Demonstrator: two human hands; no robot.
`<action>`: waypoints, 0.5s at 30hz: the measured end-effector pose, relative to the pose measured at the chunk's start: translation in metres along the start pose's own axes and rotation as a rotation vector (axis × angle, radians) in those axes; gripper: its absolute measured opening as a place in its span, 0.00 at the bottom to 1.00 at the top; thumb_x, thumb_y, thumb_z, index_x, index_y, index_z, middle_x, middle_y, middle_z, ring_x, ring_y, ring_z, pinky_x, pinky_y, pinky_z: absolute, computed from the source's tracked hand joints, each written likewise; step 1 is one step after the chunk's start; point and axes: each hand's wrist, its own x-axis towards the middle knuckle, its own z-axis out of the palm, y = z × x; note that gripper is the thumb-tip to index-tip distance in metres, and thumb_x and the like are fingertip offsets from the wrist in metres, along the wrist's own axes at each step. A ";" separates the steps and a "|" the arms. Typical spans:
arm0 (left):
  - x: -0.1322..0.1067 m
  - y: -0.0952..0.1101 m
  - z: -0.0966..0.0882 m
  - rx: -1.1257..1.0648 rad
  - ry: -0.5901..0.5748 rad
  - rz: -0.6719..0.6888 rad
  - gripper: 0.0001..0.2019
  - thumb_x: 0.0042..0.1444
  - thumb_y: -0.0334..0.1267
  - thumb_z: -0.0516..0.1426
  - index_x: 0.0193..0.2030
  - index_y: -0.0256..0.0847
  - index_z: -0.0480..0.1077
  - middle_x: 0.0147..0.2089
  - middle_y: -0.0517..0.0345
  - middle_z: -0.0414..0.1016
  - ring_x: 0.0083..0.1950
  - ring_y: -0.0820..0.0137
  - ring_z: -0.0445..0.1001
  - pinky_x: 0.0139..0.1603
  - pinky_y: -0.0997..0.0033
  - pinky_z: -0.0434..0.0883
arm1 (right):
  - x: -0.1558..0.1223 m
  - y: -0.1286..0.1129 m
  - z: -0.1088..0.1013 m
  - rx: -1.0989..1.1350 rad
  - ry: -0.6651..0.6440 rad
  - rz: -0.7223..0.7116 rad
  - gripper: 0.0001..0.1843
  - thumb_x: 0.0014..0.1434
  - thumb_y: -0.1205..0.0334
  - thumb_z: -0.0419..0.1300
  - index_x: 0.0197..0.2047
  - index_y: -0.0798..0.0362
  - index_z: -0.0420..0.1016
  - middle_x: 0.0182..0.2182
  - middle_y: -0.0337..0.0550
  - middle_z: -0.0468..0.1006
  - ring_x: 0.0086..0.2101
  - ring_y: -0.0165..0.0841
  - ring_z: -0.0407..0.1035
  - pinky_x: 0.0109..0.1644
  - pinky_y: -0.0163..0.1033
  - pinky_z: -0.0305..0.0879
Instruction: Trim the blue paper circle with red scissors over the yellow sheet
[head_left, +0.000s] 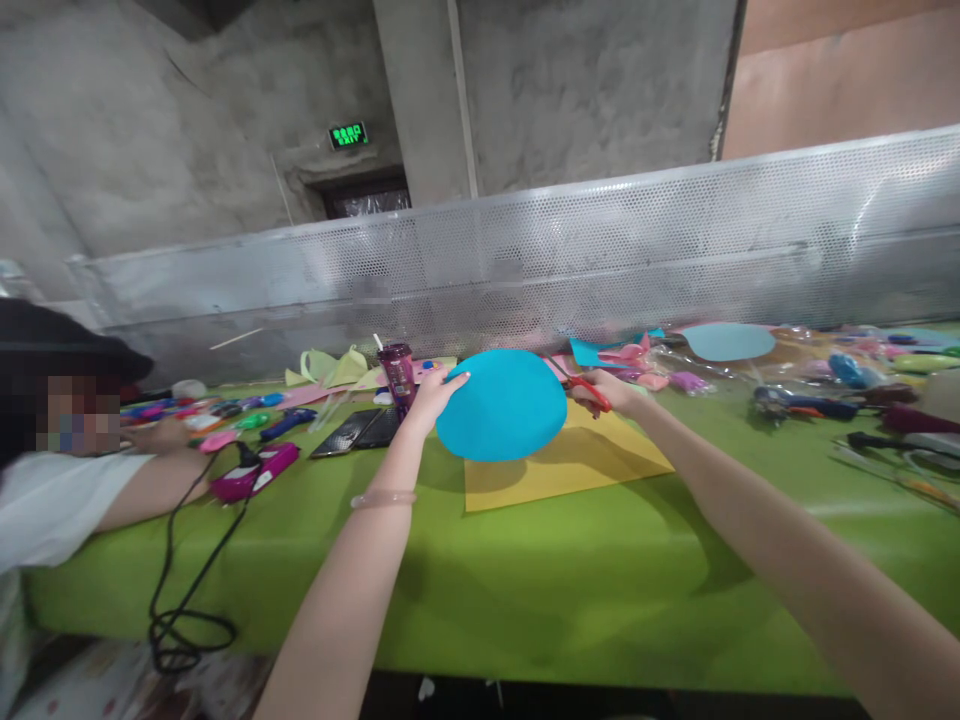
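Blue paper [501, 405], roundish, is up in the person's hands, in front of and above the yellow paper [574, 475] on the green surface [525, 580]. Looks raised off the yellow sheet.

Left hand [435, 395]: fingers pinch the blue paper at its upper left edge, thumb on the near face, the rest hidden behind. Right hand [609, 392]: fingers wrapped round the red handles of the scissors [591, 391]. Can't tell how far the blades are spread.

Key relation: paper lies directly left of the right fingers, scissors between them. Blades point up and left, right at the paper's right edge; contact or small gap, can't tell. Left hand is the nearer one, already on the paper; right hand reaches it only via the scissors. Paper's long axis looks roughly left-right, only slightly longer than the other way.

Writing: green sign [347, 135] on the back wall reads "EXIT", with a row of Chinese characters above, too blurred to quote safely. Purple cup [398, 376] with a straw has markings, not legible. Pink box [255, 473] by the co-worker's arm [161, 482] carries a pale label, also unreadable. No brand legible anywhere.
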 end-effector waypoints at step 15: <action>0.003 -0.005 0.002 -0.014 -0.064 0.029 0.20 0.44 0.50 0.57 0.39 0.38 0.72 0.35 0.53 0.75 0.38 0.62 0.71 0.38 0.64 0.66 | 0.001 0.001 0.001 -0.026 -0.048 -0.020 0.08 0.43 0.61 0.54 0.19 0.54 0.60 0.13 0.34 0.62 0.14 0.25 0.58 0.15 0.31 0.58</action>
